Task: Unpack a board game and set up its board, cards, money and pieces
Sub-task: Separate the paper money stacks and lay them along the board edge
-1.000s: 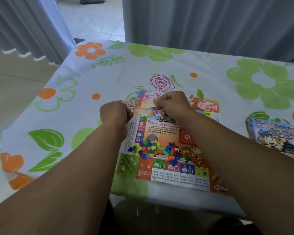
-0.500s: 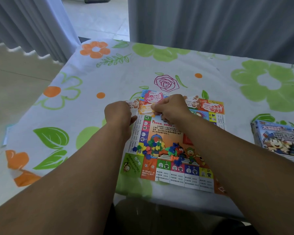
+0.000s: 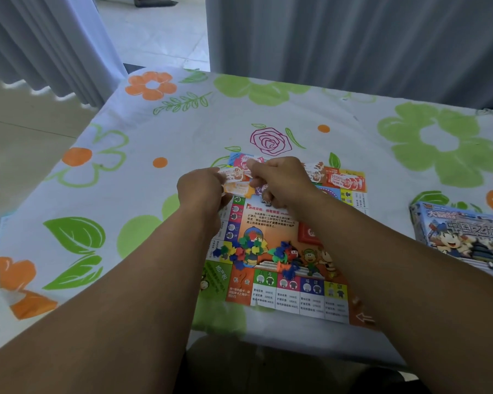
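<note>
Head view: both hands hold the paper money (image 3: 236, 175) above the far edge of the board (image 3: 271, 220).
I see my left hand (image 3: 201, 191) and right hand (image 3: 282, 180) each pinching it, fingers curled; coloured pieces (image 3: 249, 248) heap mid-board, game box (image 3: 464, 237) well right.

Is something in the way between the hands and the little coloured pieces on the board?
Nothing visible. The coloured pieces lie heaped on the board, nearer the person than the left hand and right hand, with only bare board between. Both hands are gripping paper money, though.
</note>
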A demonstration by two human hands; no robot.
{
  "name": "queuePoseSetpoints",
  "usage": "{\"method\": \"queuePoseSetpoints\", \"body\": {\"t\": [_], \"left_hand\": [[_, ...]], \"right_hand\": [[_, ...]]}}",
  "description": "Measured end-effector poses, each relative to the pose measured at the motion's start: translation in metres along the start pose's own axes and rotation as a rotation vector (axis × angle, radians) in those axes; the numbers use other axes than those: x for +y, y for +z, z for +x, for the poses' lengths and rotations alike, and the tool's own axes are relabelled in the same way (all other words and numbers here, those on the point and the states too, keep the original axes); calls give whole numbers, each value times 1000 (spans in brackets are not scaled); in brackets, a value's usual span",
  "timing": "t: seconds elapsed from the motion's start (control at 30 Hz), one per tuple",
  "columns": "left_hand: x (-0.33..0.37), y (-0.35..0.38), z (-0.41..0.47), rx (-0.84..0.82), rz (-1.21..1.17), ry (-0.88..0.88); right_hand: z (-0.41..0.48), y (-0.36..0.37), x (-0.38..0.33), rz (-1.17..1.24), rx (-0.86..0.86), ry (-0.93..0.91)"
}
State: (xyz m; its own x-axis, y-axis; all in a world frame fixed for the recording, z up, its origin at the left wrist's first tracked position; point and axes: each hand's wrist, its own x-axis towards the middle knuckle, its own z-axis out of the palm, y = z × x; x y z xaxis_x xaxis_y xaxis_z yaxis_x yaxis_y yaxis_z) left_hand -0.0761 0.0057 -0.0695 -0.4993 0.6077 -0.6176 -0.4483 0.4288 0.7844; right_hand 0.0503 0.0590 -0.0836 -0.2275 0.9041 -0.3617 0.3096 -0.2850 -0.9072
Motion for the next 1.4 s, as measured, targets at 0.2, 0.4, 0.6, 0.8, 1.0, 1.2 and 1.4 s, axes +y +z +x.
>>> {"method": "queuePoseSetpoints", "body": {"t": [0.2, 0.4, 0.6, 0.8, 1.0, 1.2, 1.4], "left_hand": [[-5, 24, -12, -71, -36, -34], [-11, 37, -13, -85, -48, -23], [-18, 54, -20, -114, -38, -33], [-23, 63, -20, -111, -27, -22], [-21, 57, -14, -83, -71, -28], [-2, 38, 0, -42, 20, 95], [19, 21, 26, -142, 487, 371]], "right_hand": [[0, -24, 4, 27, -23, 61], [4, -73, 14, 109, 259, 133], [5, -91, 19, 46, 388, 112], [10, -97, 25, -55, 421, 115], [14, -93, 28, -77, 453, 85], [17, -67, 10, -271, 279, -149], [24, -35, -2, -734, 54, -350]]}}
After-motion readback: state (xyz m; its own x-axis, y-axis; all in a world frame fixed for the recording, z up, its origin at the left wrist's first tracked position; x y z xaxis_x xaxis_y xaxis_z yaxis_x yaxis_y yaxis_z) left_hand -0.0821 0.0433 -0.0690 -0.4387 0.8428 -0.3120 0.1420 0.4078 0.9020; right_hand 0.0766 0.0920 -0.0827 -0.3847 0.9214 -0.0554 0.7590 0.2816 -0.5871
